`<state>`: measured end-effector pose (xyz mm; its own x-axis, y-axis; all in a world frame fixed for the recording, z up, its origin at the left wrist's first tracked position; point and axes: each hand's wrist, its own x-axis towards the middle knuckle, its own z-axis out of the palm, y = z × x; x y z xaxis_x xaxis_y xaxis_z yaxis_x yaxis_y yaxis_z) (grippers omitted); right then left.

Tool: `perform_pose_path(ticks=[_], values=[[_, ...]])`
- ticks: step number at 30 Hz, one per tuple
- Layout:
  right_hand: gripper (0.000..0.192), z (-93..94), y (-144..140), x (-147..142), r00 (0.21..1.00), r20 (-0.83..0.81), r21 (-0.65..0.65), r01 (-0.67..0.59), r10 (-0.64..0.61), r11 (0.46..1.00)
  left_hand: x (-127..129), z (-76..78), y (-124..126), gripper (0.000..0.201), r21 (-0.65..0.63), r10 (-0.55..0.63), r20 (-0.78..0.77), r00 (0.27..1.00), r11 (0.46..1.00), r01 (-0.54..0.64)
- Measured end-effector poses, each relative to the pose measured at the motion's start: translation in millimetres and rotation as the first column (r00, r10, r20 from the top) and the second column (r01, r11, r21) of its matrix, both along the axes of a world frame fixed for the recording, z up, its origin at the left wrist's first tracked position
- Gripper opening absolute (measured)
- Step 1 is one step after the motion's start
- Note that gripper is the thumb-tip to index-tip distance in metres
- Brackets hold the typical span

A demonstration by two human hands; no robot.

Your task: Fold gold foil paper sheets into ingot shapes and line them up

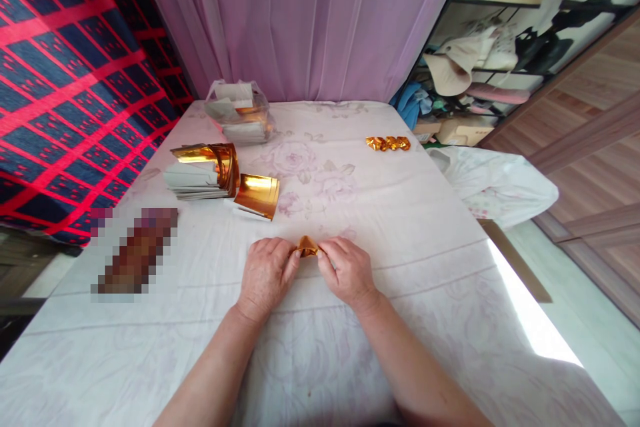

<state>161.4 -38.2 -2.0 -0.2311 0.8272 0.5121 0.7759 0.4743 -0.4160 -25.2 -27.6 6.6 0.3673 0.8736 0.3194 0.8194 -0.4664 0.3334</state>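
A small piece of gold foil paper (307, 245), folded up to a peak in its middle, is held between my two hands just above the tablecloth. My left hand (267, 273) pinches its left end between thumb and fingers. On the other side, my right hand (349, 270) pinches the right end the same way. Beyond my left hand lie loose gold foil sheets (257, 195) with pale backs. Behind those is a thicker stack of foil paper (195, 177), partly curled over. Several folded gold foil pieces (388, 143) sit in a row at the far right.
A clear plastic bag (240, 113) of paper bundles stands at the table's far left. A pixelated item (140, 250) lies on the left side. The flowered tablecloth (320, 360) covers the table. Past its right edge are a white bag (505, 183) and a shelf rack (480, 67).
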Motion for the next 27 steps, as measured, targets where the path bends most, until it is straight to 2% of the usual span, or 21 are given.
perform_pose_path(ticks=[7,12,19,24,27], values=[[0.021,-0.9,-0.2,0.1,0.999,0.028,-0.018,0.020,-0.020,1.000,3.5,-0.5,-1.3,0.027,0.038,-0.025,-0.049,0.999,0.999,0.026],[0.024,-3.9,0.8,0.7,0.998,0.053,0.016,0.016,-0.017,1.000,2.5,-6.0,-1.4,0.022,0.023,-0.013,-0.006,1.000,1.000,0.013],[0.026,-8.4,2.0,-1.0,0.999,0.037,0.014,0.003,-0.004,1.000,0.1,-13.1,-0.6,0.030,0.083,-0.043,0.042,0.998,0.996,0.039],[0.026,-11.6,3.0,-2.9,1.000,-0.001,-0.027,-0.012,0.012,1.000,-0.9,-16.0,-0.5,0.026,0.026,-0.018,0.112,0.994,1.000,0.015],[0.026,-13.1,3.1,-4.1,1.000,-0.007,-0.041,-0.001,0.000,0.999,-0.2,-12.9,-1.5,0.024,0.030,0.010,0.092,0.996,0.999,-0.013]])
